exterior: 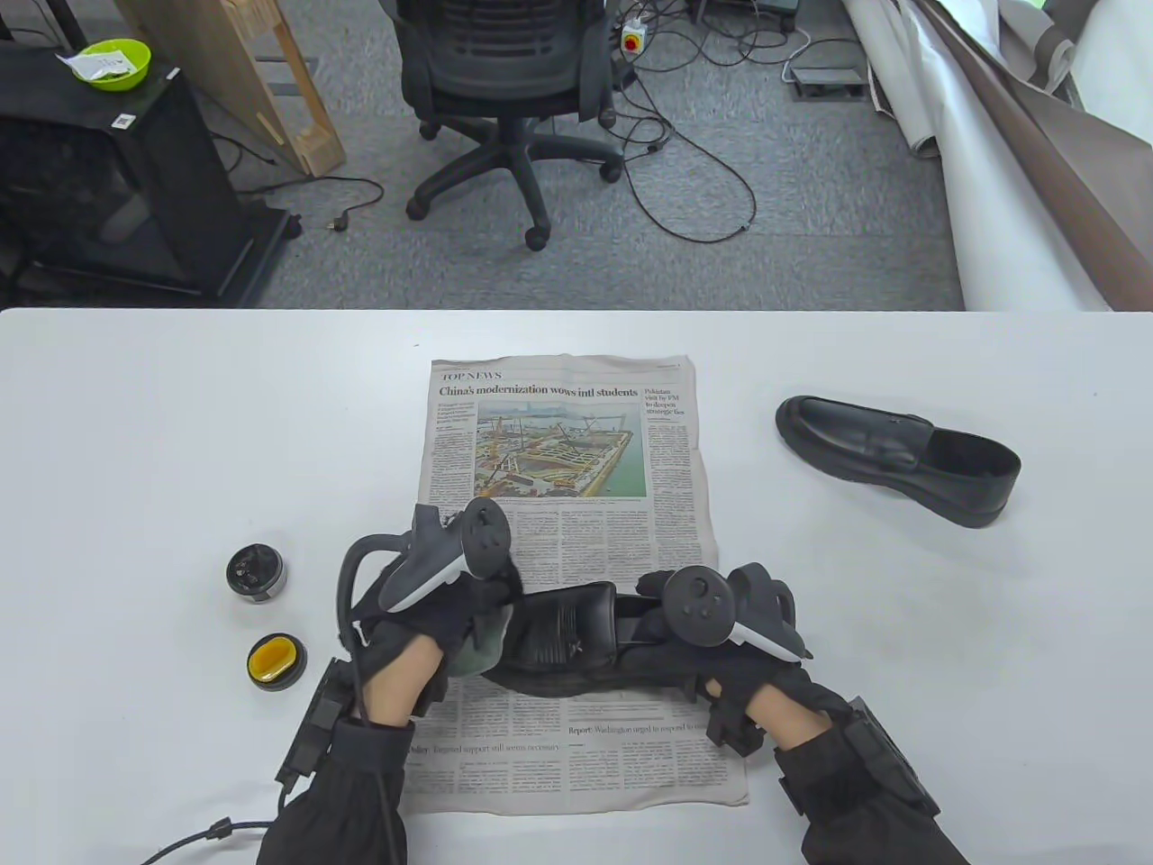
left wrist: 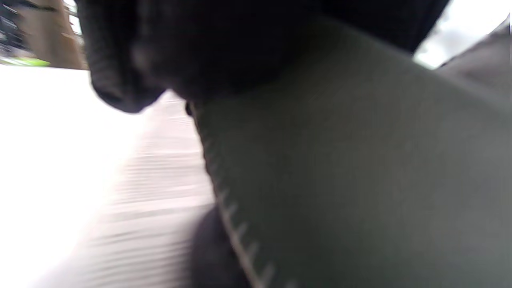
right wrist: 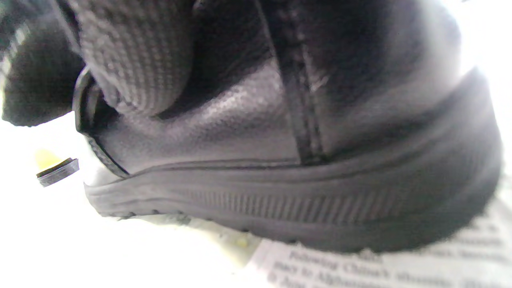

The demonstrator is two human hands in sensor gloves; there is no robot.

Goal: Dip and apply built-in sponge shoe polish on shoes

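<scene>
A black shoe (exterior: 558, 635) lies on a newspaper (exterior: 558, 432) near the table's front edge. My left hand (exterior: 477, 617) holds a grey-green cloth (exterior: 473, 644) against the shoe's toe end. The cloth fills the left wrist view (left wrist: 340, 160), under a gloved finger (left wrist: 120, 72). My right hand (exterior: 671, 631) grips the shoe's heel end. The right wrist view shows the shoe's side and sole (right wrist: 280, 132) with a gloved finger (right wrist: 132, 60) on it. An open polish tin (exterior: 257, 574) and a lid with a yellow sponge (exterior: 276, 660) sit to the left. The sponge lid also shows in the right wrist view (right wrist: 56, 170).
A second black shoe (exterior: 901, 455) lies on the white table (exterior: 180, 432) at the right, off the newspaper. An office chair (exterior: 504, 81) and cables stand on the floor beyond the table's far edge.
</scene>
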